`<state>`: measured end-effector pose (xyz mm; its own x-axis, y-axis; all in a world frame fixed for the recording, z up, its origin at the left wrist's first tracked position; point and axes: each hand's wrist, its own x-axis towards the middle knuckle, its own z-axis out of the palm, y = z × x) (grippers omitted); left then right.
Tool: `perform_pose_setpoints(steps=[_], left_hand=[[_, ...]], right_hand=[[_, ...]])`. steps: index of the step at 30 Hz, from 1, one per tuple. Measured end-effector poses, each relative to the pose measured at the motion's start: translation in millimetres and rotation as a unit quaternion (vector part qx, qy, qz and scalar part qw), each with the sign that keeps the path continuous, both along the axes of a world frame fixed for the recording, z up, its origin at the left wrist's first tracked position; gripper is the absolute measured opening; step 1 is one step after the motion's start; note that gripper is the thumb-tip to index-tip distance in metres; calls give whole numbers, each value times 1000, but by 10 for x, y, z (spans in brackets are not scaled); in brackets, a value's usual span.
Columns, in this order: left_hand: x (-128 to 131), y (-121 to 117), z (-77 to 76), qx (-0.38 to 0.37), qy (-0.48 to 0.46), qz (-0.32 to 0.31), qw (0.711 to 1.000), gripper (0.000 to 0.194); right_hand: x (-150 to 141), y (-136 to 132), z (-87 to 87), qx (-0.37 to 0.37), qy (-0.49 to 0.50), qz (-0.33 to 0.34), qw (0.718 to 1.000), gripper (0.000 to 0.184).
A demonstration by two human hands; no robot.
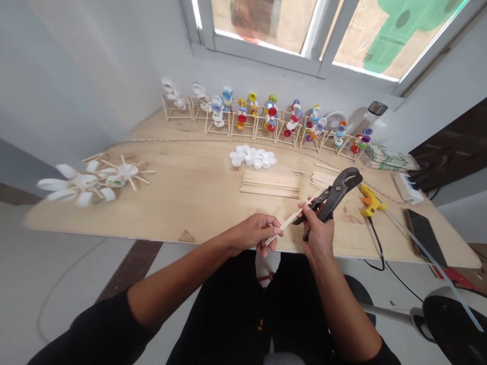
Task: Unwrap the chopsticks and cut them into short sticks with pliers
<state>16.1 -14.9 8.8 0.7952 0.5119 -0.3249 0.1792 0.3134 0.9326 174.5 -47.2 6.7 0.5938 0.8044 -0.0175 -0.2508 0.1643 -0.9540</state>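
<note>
My left hand (254, 233) pinches the near end of a thin wooden stick (292, 219) over the front edge of the wooden table (182, 203). My right hand (318, 229) is wrapped round the handles of a black cutter (335, 192). The stick's far end runs up towards the cutter's jaws. A flat pile of wooden sticks (271, 183) lies just beyond my hands, with a cluster of white bottle caps (252, 156) behind it.
A row of small stick frames with coloured caps (266, 117) lines the table's back. White spoon wheels (95, 178) lie at the left. A yellow glue gun (371, 201), a power strip (408, 186) and a phone (424, 234) sit at the right.
</note>
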Motion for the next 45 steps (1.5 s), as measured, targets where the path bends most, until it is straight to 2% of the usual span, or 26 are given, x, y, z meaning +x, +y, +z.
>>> perform_pose_setpoints(steps=[4,8,10,13,16,19,23,29,45], left_hand=[[-78,16,125,17,-2,14,1000,22],[-186,60,251,32,-4,32,999,21],[-232,77,316,39,-7,40,998,21],[-281,82,429,50,-9,45,998,21],[-308,69,546,62,-9,43,997,21],[-316,62,626,75,-9,32,997,22],[-302,86,642,83,-6,0,997,23],[-248,159,620,88,20,-17,996,25],[-179,287,658,110,67,-51,990,24]], right_hand=[[144,-137,127,-17,-41,54,998,34],[395,-405,228,-80,-122,131,981,36],[496,-546,261,-125,-198,163,958,33],[566,-705,292,-180,-314,210,908,27],[554,-776,296,-202,-392,237,866,25],[501,-782,276,-201,-423,269,842,24],[409,-757,262,-176,-426,292,838,29],[301,-726,309,-172,-416,317,835,24],[290,-674,213,-171,-407,300,846,29]])
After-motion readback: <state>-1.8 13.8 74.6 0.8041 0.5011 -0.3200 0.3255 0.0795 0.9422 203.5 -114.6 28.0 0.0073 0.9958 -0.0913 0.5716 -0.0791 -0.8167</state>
